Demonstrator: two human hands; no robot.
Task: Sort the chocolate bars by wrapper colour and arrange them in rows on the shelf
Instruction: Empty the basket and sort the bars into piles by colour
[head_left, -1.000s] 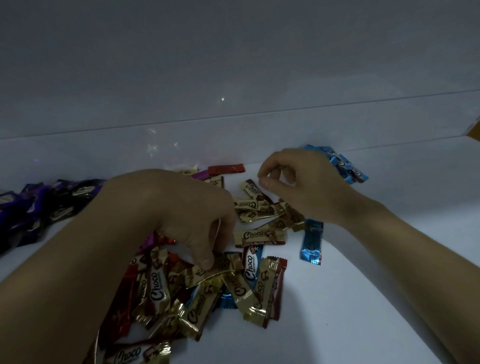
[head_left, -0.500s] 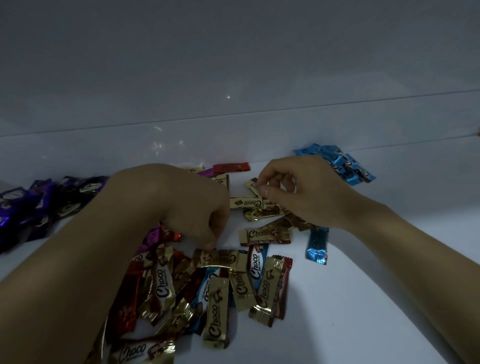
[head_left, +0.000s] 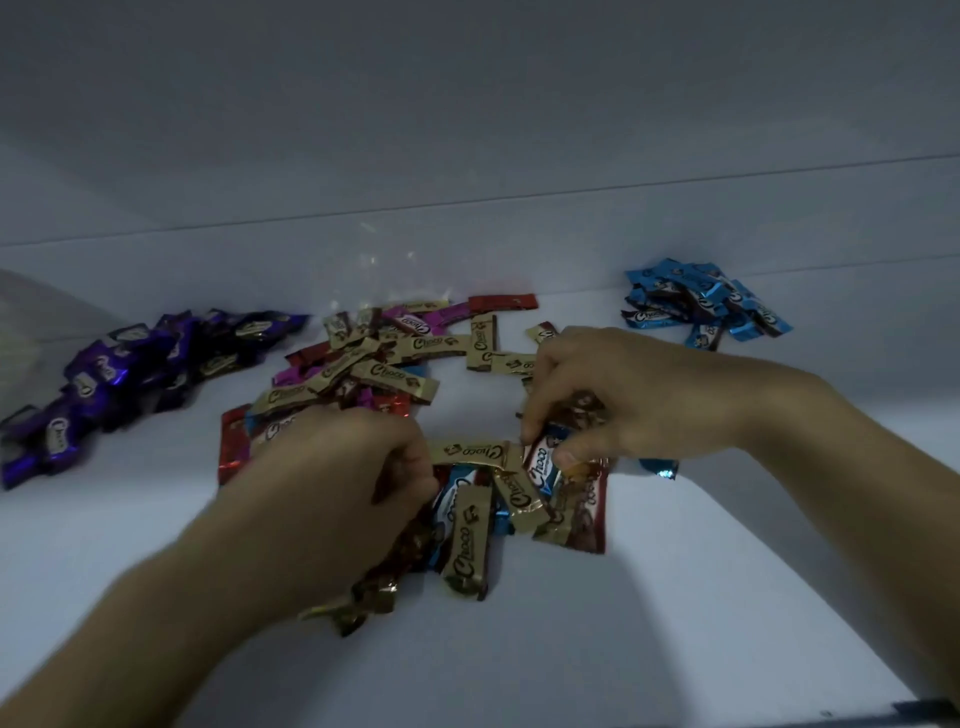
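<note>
Moved nearer vs earlier: both hands now low in mixed pile (head_left: 395, 374) on shelf (head_left: 675, 597). Left hand (head_left: 332, 483) curled over bars, grip unclear. Right hand (head_left: 618, 400) pinching blue-white bar (head_left: 540, 470). Purple heap (head_left: 130, 364) far left, blue heap (head_left: 701, 301) back right.

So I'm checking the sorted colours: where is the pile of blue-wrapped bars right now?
The pile of shiny blue-wrapped chocolate bars lies far right on the white shelf, against the back wall, beyond the right hand.
</note>
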